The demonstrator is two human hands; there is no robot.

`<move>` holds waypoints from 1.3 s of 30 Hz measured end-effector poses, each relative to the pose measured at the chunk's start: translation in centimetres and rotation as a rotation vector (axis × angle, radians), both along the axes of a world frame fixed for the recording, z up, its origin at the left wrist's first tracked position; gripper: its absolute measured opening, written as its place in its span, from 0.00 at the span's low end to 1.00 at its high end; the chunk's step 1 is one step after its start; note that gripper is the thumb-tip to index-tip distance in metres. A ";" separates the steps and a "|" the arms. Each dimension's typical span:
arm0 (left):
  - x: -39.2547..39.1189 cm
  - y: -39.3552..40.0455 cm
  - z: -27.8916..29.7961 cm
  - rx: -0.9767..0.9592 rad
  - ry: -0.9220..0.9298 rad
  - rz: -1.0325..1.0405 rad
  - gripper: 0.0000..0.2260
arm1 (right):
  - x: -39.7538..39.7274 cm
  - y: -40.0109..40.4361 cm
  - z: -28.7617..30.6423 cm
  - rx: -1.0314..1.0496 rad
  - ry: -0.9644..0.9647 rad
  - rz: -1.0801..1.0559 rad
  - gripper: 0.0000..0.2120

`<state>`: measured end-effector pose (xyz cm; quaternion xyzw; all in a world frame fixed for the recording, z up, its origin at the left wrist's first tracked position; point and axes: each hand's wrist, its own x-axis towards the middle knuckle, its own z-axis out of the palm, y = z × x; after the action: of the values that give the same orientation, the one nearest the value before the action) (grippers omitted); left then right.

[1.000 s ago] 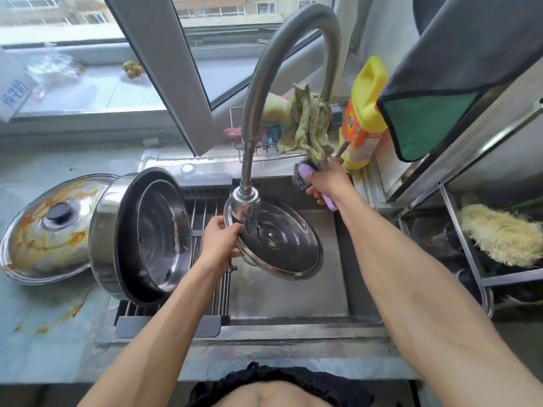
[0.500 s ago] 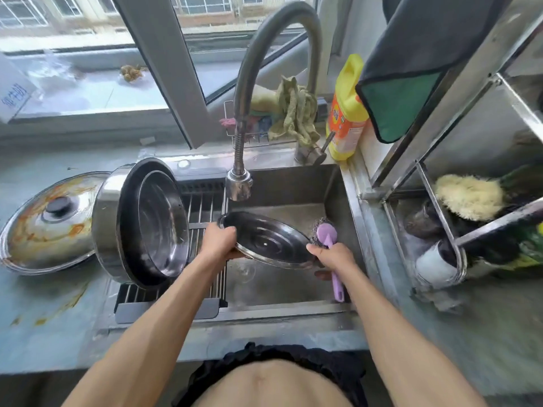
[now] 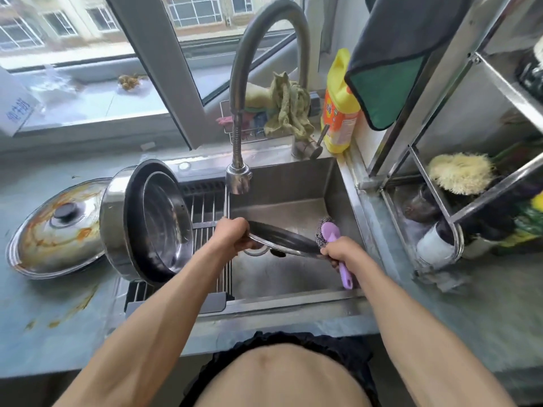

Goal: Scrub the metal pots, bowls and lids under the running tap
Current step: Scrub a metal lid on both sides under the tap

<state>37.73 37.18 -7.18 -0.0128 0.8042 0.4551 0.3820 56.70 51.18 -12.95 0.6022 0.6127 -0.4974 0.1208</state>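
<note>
1. We are gripping the near-left rim of a metal lid [image 3: 282,237] with our left hand [image 3: 232,233], fingers curled round the edge, holding it over the sink [image 3: 293,183] and tilted so we are seeing it almost edge-on.
2. We are clasping the purple handle of a scrubber [image 3: 333,239] in our right hand [image 3: 342,251]; its steel-wool head is sitting at the lid's right edge, and the handle's tail is sticking out below the fist towards the sink's front wall.
3. Our two hands are staying apart, one at each end of the lid.
4. We are holding the lid below and slightly right of the tap head [image 3: 238,179], which is hanging from a tall curved tap; we cannot tell whether water is running.
5. We are seeing a large pot [image 3: 117,218] lying on its side on the drain rack [image 3: 205,210] at the sink's left, its mouth facing the sink, with a metal bowl [image 3: 164,218] nested inside.
6. We are seeing a stained lid [image 3: 55,227] with a dark knob lying on the counter just left of that pot, touching it.
7. We are seeing a yellow detergent bottle [image 3: 339,113] standing at the sink's back right corner, and a crumpled green rag [image 3: 289,107] draped by the tap's base.
8. We are seeing a dark cloth with green lining [image 3: 390,80] hanging from the metal shelf on the right.
</note>
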 end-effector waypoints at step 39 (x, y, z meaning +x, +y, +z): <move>-6.2 -12.3 12.0 0.108 0.645 -0.557 0.08 | -8.3 -13.2 15.2 0.787 0.493 0.500 0.02</move>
<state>31.51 24.87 4.82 0.3680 0.8301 0.3567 0.2197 48.36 38.00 2.26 0.3028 0.8882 -0.3128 -0.1471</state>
